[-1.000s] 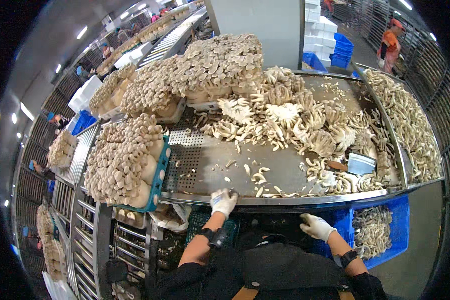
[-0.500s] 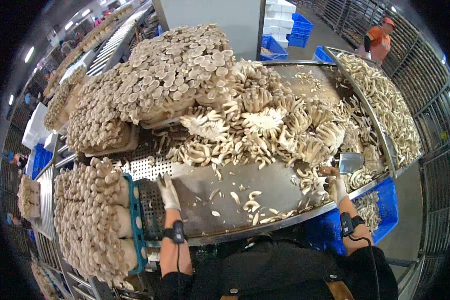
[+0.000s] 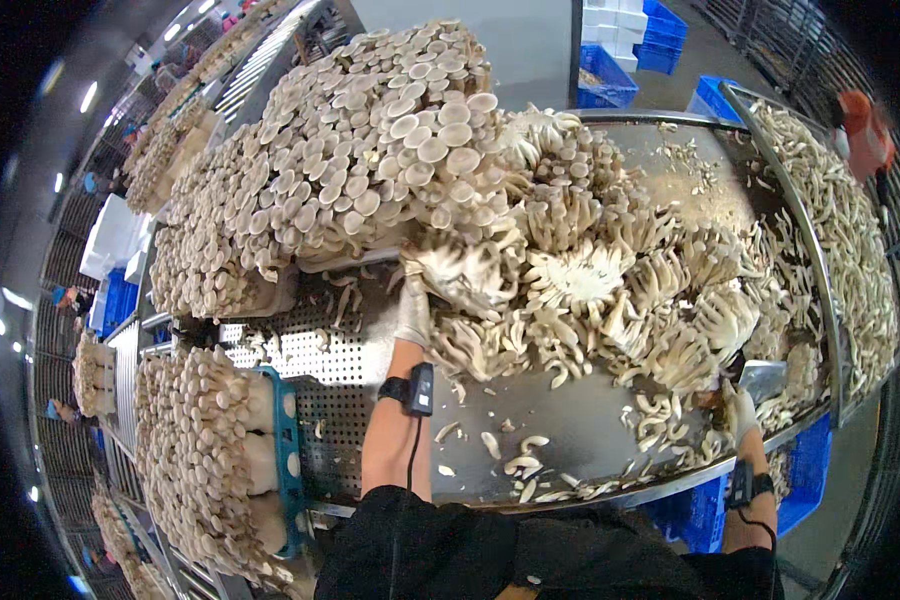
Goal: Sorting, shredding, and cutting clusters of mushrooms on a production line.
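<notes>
My gloved left hand (image 3: 413, 308) reaches to the left end of the heap and grips the edge of a mushroom cluster (image 3: 470, 278). That cluster is blurred, its pale cut base showing, and it partly hides my fingertips. My gloved right hand (image 3: 742, 412) is closed round the handle of a scraper with a wide flat metal blade (image 3: 763, 379), at the table's front right. Beside the held cluster lies another mushroom cluster (image 3: 575, 280), pale base up. Loose mushroom stems (image 3: 525, 465) are scattered over the metal table (image 3: 470, 420) in front of me.
Uncut mushroom blocks (image 3: 370, 150) stand behind my left hand. More mushrooms fill a teal crate (image 3: 288, 460) at the left. A metal rail (image 3: 805, 230) divides off a trough of separated mushrooms (image 3: 860, 270). A blue bin (image 3: 805, 480) sits below the front edge. A person in orange (image 3: 863, 135) is at the far right.
My left hand has moved right and forward from above the perforated plate to the mushroom cluster. My right hand still holds the scraper near the front right. The whole view has shifted.
</notes>
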{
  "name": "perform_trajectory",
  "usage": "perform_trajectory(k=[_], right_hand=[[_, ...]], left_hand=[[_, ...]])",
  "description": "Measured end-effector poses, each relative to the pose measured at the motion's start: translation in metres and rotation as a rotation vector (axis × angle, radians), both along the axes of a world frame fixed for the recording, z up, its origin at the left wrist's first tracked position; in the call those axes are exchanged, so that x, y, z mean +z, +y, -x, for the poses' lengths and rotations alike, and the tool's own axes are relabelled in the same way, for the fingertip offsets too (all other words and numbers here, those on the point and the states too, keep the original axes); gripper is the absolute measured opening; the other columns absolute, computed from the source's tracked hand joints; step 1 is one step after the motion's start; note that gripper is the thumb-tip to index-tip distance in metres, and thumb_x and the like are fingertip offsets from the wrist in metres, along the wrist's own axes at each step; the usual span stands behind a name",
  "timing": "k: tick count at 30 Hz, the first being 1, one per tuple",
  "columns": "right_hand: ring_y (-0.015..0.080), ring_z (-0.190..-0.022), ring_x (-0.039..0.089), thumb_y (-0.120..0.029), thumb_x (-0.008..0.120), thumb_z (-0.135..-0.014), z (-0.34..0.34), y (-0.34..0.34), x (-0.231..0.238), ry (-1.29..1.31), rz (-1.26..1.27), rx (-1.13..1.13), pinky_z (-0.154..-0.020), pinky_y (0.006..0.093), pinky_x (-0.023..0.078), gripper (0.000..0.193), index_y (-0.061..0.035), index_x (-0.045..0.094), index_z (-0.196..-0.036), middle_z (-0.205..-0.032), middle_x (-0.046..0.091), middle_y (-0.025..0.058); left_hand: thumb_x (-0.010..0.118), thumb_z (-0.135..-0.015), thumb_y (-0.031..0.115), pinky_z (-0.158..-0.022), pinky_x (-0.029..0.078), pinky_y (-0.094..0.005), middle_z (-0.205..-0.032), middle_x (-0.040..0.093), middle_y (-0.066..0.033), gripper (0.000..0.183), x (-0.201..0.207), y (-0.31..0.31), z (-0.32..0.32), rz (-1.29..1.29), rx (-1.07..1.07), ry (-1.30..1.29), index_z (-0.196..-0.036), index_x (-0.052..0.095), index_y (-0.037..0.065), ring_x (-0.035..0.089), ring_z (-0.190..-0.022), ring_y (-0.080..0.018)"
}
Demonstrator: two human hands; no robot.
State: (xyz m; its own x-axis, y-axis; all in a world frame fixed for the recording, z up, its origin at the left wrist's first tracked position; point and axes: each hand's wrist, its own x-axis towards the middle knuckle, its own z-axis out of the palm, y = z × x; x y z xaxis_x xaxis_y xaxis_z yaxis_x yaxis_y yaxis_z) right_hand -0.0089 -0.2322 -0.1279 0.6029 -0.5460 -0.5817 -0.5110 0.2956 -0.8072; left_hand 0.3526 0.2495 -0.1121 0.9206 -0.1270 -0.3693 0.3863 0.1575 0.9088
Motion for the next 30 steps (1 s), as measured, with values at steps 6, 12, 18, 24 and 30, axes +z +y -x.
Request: perform_trajectory(k=[6, 12, 18, 24, 30], right_hand=[[0.0119, -0.049, 0.047, -0.019, 0.053, -0.092, 0.067, -0.033, 0.023, -0.156, 0.038, -0.331, -0.044, 0.0252, 0.04, 0.012, -0.0095, 0.051, -0.1, -0.062, 0.049, 0.001], [0.0079, -0.063, 0.045, 0.004, 0.051, -0.081, 0.146, -0.068, 0.024, -0.304, 0.271, -0.218, -0.055, 0.0225, 0.039, 0.02, -0.0103, 0.048, -0.096, -0.079, 0.047, -0.0003], [0.0132, -0.084, 0.049, 0.003, 0.052, -0.084, 0.126, -0.032, 0.122, -0.336, 0.606, -0.086, -0.078, 0.0234, 0.041, 0.043, -0.0027, 0.042, -0.125, -0.101, 0.053, 0.0058], [0.0161, -0.091, 0.055, 0.004, 0.056, -0.082, 0.071, -0.007, 0.105, -0.426, 0.691, 0.42, -0.083, 0.0278, 0.045, 0.05, 0.0044, 0.036, -0.129, -0.108, 0.058, 0.0108], [0.0104, -0.075, 0.049, 0.005, 0.054, -0.077, 0.015, 0.063, 0.028, -0.543, 1.232, 0.73, -0.068, 0.0259, 0.043, 0.042, -0.0002, 0.048, -0.118, -0.091, 0.056, 0.0029]], left_hand=[[0.041, -0.095, 0.043, -0.106, 0.033, -0.034, -0.132, 0.046, -0.0095, 0.055, -0.015, -0.148, 0.054, 0.822, 0.094, 0.125, -0.135, 0.037, 0.004, 0.044, -0.121, -0.0201], [0.038, -0.097, 0.039, -0.109, 0.026, -0.0386, -0.135, 0.042, -0.0122, 0.055, -0.026, -0.3, 0.08, 0.713, -0.102, 0.101, -0.142, 0.027, 0.009, 0.04, -0.125, -0.0253], [0.052, -0.087, 0.048, -0.105, 0.031, -0.0368, -0.14, 0.036, -0.0236, 0.071, 0.035, -0.342, 0.092, -0.572, -0.796, -0.229, -0.139, 0.033, 0.004, 0.039, -0.128, -0.0326], [0.053, -0.089, 0.03, -0.082, 0.048, -0.0298, -0.111, 0.061, -0.0116, 0.051, -0.039, -0.081, 0.101, -0.871, -0.32, -0.587, -0.132, 0.042, 0.007, 0.061, -0.091, -0.0245], [0.055, -0.084, 0.035, -0.091, 0.042, -0.0468, -0.105, 0.056, -0.0251, 0.056, -0.026, -0.018, 0.236, -1.275, -0.269, -0.294, -0.124, 0.046, -0.004, 0.053, -0.104, -0.0359]])
